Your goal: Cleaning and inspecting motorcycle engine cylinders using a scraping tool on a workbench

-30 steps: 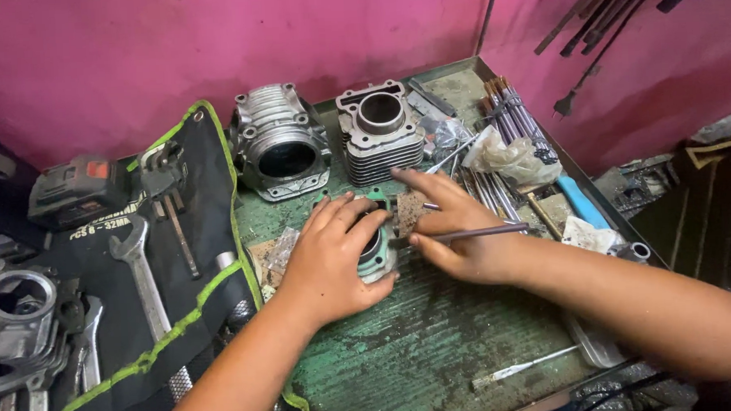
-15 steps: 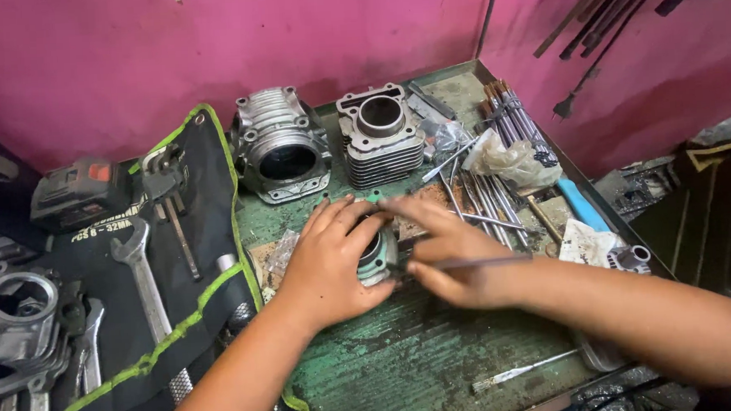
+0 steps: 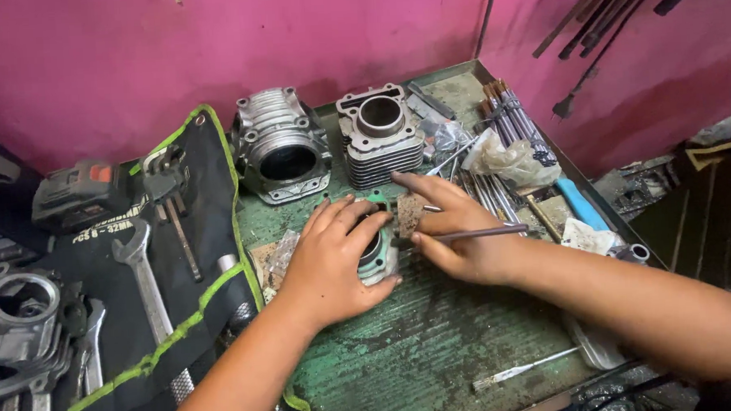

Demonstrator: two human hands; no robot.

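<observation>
My left hand (image 3: 331, 260) lies flat over a small green-painted engine part (image 3: 380, 258) on the worn green bench, pressing it down. My right hand (image 3: 457, 234) rests against the part's right side and grips a thin metal rod-like tool (image 3: 482, 233) that points right. A brownish gasket piece (image 3: 409, 214) lies under my right fingers. Two finned metal cylinder blocks stand just beyond: a rounded one (image 3: 281, 147) and a square one (image 3: 381, 143).
A black tool roll with green trim (image 3: 163, 264) holds wrenches (image 3: 142, 273) at left. A cordless tool (image 3: 77, 193) and an engine casing (image 3: 17, 315) lie far left. Rods, a plastic bag (image 3: 516, 162) and a blue handle (image 3: 581, 204) crowd the right. A brush (image 3: 520, 369) lies near the front.
My right hand has shifted slightly along the part's right side, and the thin tool it grips has swung to a flatter angle. My left hand stays on the part.
</observation>
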